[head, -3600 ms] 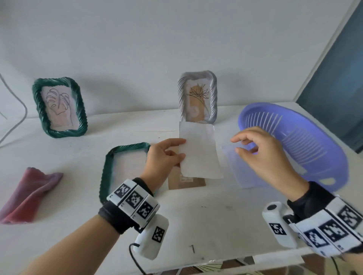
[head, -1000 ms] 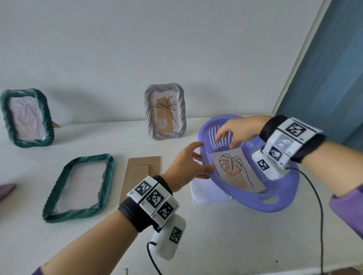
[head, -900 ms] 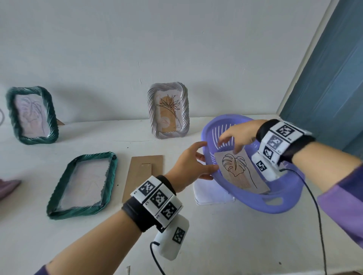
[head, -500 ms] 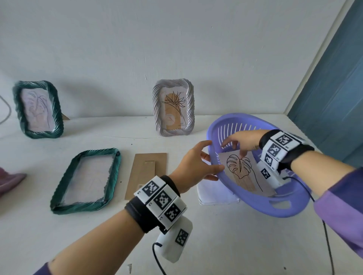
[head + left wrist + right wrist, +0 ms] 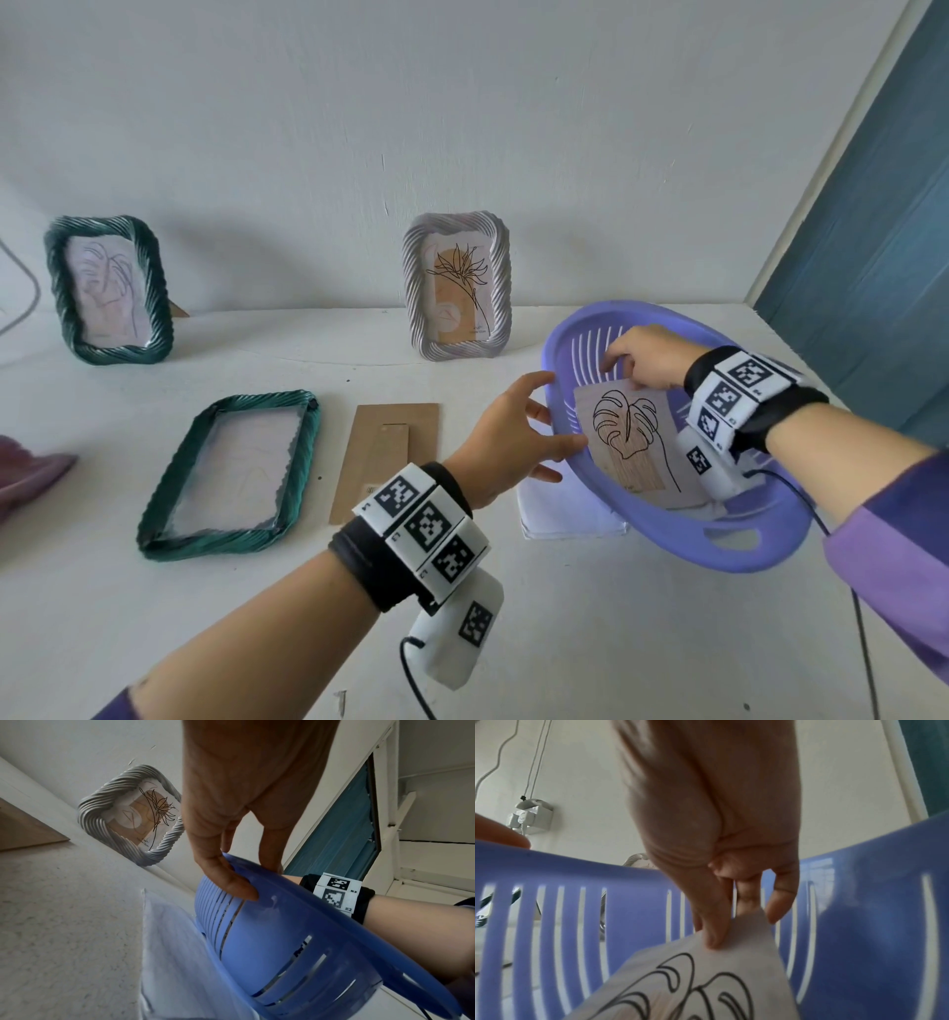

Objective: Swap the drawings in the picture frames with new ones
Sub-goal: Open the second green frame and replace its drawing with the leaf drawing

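the leaf drawing [image 5: 629, 442] lies inside the tilted purple basket [image 5: 683, 539], printed side up, its long axis running from the far rim down toward the near right; the leaf's tip end faces the person and the sheet's top edge leans against the slotted wall. the right hand [image 5: 648, 358] reaches into the basket, thumb and fingers pinching the top edge of the sheet, as the right wrist view confirms [image 5: 716, 935]. the left hand [image 5: 506, 437] holds the basket's left rim, thumb over the edge and fingers spread beneath the wall [image 5: 226, 878].

a white sheet [image 5: 560, 514] lies flat on the worktop [image 5: 616, 642], partly under the basket. the open green frame [image 5: 231, 470] lies flat to the left, long axis running away from the person, with the brown backing board [image 5: 390, 452] just beside it. an upright green frame [image 5: 108, 293] and an upright grey frame [image 5: 457, 288] stand near the wall. a pink cloth [image 5: 25, 475] sits at the left edge.

against the frame half a second ago, the drawing's top edge is lifted slightly higher off the basket wall; both hands keep their places.
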Demonstrator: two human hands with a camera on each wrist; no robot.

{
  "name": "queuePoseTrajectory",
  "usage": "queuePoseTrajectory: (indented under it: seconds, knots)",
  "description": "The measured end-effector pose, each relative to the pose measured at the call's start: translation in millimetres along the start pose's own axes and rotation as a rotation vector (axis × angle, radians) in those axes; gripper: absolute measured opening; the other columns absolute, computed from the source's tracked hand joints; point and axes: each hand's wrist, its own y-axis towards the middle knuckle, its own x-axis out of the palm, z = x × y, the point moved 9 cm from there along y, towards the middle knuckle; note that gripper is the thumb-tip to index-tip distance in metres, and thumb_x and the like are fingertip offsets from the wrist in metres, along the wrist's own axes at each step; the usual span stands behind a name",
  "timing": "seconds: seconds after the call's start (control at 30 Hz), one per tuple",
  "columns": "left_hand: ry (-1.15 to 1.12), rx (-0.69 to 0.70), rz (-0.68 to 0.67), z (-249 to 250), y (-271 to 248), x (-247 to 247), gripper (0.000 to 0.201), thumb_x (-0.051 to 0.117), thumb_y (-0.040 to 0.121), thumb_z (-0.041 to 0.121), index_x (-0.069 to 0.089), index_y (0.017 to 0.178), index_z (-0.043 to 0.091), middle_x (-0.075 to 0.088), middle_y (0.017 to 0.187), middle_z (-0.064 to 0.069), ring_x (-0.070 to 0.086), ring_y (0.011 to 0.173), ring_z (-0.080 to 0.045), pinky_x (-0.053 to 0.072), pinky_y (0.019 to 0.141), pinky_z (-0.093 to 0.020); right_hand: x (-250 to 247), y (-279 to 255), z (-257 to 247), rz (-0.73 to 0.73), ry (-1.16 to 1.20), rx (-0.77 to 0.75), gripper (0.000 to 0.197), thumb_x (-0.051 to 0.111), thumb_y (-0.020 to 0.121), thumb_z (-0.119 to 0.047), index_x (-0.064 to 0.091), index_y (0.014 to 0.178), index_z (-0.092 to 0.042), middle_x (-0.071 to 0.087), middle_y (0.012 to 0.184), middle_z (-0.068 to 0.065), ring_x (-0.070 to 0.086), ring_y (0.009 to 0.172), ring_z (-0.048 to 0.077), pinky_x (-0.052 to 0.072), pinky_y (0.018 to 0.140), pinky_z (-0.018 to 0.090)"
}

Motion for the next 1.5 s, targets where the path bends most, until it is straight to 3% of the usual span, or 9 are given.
queuePoseTrajectory:
  seconds: [0.23, 0.5, 0.57, 0.67, 0.9, 1.1, 1.23, 1.37, 1.5]
  knots:
    - [0.033, 0.011, 0.043, 0.9, -4.4, -2.8, 0.069, 0.07, 0.078, 0.015, 0.034, 0.136, 0.024, 0.051, 0.101, 0.0, 0.059, 0.073, -0.015, 0.059, 0.063, -0.034, -24.4, -14.1, 6.1, 0.195, 0.123, 0.016, 0.033, 0.047, 0.085, 0.003, 0.067, 0.108, -0.011, 0.067, 0.105, 0.008, 0.059, 0.101, 0.025, 0.047, 0.089, 0.037]
    - [0.083, 0.162, 0.22, 23.2, -6.7, -40.0, 0.059, 0.067, 0.081, 0.013, 0.039, 0.134, 0.015, 0.05, 0.113, -0.001, 0.055, 0.073, -0.01, 0.051, 0.064, -0.024, -93.7, -54.6, 11.4, 0.593, 0.297, -0.027, 0.019, 0.056, 0.084, -0.002, 0.069, 0.095, -0.012, 0.061, 0.077, 0.0, 0.061, 0.091, 0.025, 0.049, 0.086, 0.04]
    - [0.064, 0.206, 0.247, 33.0, -7.7, -49.0, 0.054, 0.065, 0.082, 0.011, 0.043, 0.131, 0.013, 0.053, 0.111, -0.001, 0.055, 0.076, -0.01, 0.05, 0.064, -0.021, -117.9, -74.8, 7.7, 0.726, 0.364, -0.066, 0.018, 0.056, 0.085, -0.003, 0.07, 0.093, -0.012, 0.065, 0.083, 0.003, 0.061, 0.085, 0.014, 0.049, 0.088, 0.033]
    - [0.023, 0.29, 0.293, 52.0, -12.1, -60.6, 0.044, 0.065, 0.082, 0.01, 0.049, 0.123, 0.014, 0.058, 0.109, -0.001, 0.058, 0.083, -0.011, 0.048, 0.064, -0.017, -148.0, -103.4, -3.2, 0.854, 0.493, -0.14, 0.017, 0.056, 0.086, -0.004, 0.071, 0.093, -0.01, 0.065, 0.087, -0.001, 0.055, 0.072, -0.006, 0.037, 0.076, 0.0]
    - [-0.111, 0.437, 0.315, 93.0, -34.8, -78.3, 0.036, 0.065, 0.082, 0.008, 0.054, 0.116, 0.015, 0.063, 0.114, -0.003, 0.061, 0.098, -0.014, 0.05, 0.082, -0.023, -164.6, -128.2, -47.8, 0.849, 0.744, -0.255, 0.016, 0.058, 0.087, -0.006, 0.069, 0.09, -0.017, 0.068, 0.092, 0.006, 0.057, 0.076, 0.001, 0.042, 0.072, 0.009]
    - [-0.205, 0.414, 0.288, 94.0, -59.4, -102.4, 0.024, 0.063, 0.082, 0.003, 0.058, 0.103, 0.012, 0.062, 0.088, -0.008, 0.062, 0.075, -0.015, 0.058, 0.065, -0.03, -160.8, -127.6, -106.4, 0.808, 0.882, -0.339, 0.014, 0.062, 0.085, -0.006, 0.068, 0.083, -0.018, 0.067, 0.09, 0.023, 0.05, 0.068, 0.015, 0.042, 0.065, 0.021]
    - [-0.231, 0.382, 0.322, 81.6, -75.4, -133.3, 0.007, 0.062, 0.082, 0.0, 0.061, 0.089, -0.001, 0.065, 0.076, -0.009, 0.065, 0.063, -0.01, 0.056, 0.057, -0.024, -158.0, -119.6, -143.4, 0.812, 0.879, -0.367, 0.01, 0.063, 0.084, -0.006, 0.068, 0.087, -0.014, 0.061, 0.082, 0.028, 0.049, 0.063, 0.014, 0.041, 0.063, 0.016]
    - [-0.241, 0.343, 0.411, 62.1, -91.2, -175.6, 0.011, 0.063, 0.082, 0.001, 0.061, 0.088, -0.008, 0.066, 0.074, -0.012, 0.064, 0.06, -0.014, 0.057, 0.057, -0.027, -147.2, -110.4, -182.9, 0.857, 0.753, -0.387, 0.02, 0.066, 0.081, -0.01, 0.064, 0.1, -0.015, 0.06, 0.091, 0.005, 0.05, 0.071, 0.001, 0.039, 0.071, 0.009]
    - [-0.25, 0.288, 0.498, 38.4, -108.1, -219.1, 0.008, 0.061, 0.083, 0.004, 0.06, 0.078, -0.002, 0.068, 0.064, -0.003, 0.064, 0.057, -0.012, 0.057, 0.057, -0.028, -133.8, -120.0, -236.0, 0.979, 0.624, -0.528, 0.026, 0.062, 0.077, -0.012, 0.062, 0.103, -0.008, 0.052, 0.097, 0.0, 0.054, 0.083, 0.018, 0.038, 0.075, 0.014]
